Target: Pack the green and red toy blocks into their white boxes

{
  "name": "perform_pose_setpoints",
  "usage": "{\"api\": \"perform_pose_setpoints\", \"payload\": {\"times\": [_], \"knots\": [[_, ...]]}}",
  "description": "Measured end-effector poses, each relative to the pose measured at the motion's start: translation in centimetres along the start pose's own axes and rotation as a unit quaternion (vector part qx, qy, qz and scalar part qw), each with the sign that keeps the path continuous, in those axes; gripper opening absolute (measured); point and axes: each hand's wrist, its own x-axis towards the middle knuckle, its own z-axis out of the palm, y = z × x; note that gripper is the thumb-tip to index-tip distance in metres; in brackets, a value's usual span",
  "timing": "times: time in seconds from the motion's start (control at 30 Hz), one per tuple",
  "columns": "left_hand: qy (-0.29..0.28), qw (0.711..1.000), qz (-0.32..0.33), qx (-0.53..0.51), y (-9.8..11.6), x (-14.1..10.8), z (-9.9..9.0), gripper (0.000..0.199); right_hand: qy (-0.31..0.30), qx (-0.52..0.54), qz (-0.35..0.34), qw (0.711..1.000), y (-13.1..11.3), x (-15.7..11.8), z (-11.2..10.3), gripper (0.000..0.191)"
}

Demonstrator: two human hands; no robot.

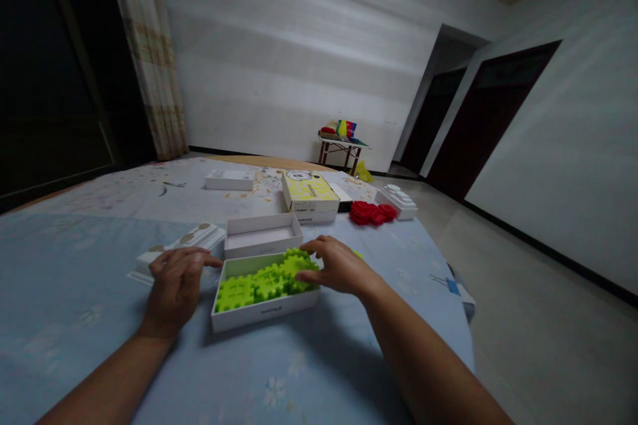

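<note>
A white box (265, 311) on the table holds several green notched pieces (269, 282). At its right end my right hand (333, 264) reaches over the rim, thumb and fingers apart on either side of a green piece at the corner; whether it grips the piece is unclear. My left hand (178, 282) is just left of the box, its index finger stretched toward the back left corner and the other fingers loosely bent, with nothing seen in it. A bit of green shows behind my right hand. Directly behind the box stands a second white box (263, 234), open and without contents.
A patterned cloth covers the table (299, 362). Behind are a yellow and white box (312, 196), red pieces (371, 213), a white tray (399, 202) and a white box (230, 180). A clear package (199, 237) lies at left, a blue clip (452, 286) at the right edge.
</note>
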Motion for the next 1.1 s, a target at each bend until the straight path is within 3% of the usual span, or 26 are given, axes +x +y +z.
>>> {"api": "perform_pose_setpoints", "payload": {"times": [0.23, 0.5, 0.63, 0.77, 0.97, 1.1], "knots": [[-0.008, 1.0, -0.002, 0.002, 0.3, 0.0, -0.1, 0.052, -0.051, -0.01, 0.004, 0.999, -0.3, 0.5, 0.7, 0.034], [-0.021, 1.0, -0.006, 0.007, 0.2, -0.1, -0.1, 0.048, -0.008, 0.058, -0.021, 0.998, -0.1, 0.8, 1.2, 0.028], [-0.018, 1.0, 0.004, 0.003, 0.3, 0.0, -0.1, 0.048, 0.048, 0.01, -0.023, 0.999, -0.1, 0.8, 1.3, 0.038], [-0.013, 1.0, -0.011, -0.006, 0.2, -0.1, 0.1, 0.05, 0.03, -0.056, -0.041, 0.997, -0.8, 0.8, 2.0, 0.049], [-0.004, 1.0, -0.008, -0.014, 0.2, -0.2, 0.2, 0.049, 0.02, -0.067, -0.045, 0.997, -1.3, 1.1, 1.9, 0.026], [-0.001, 1.0, -0.008, -0.017, 0.6, -0.1, 0.1, 0.049, 0.006, -0.068, -0.068, 0.995, -1.6, 1.5, 1.9, 0.046]]}}
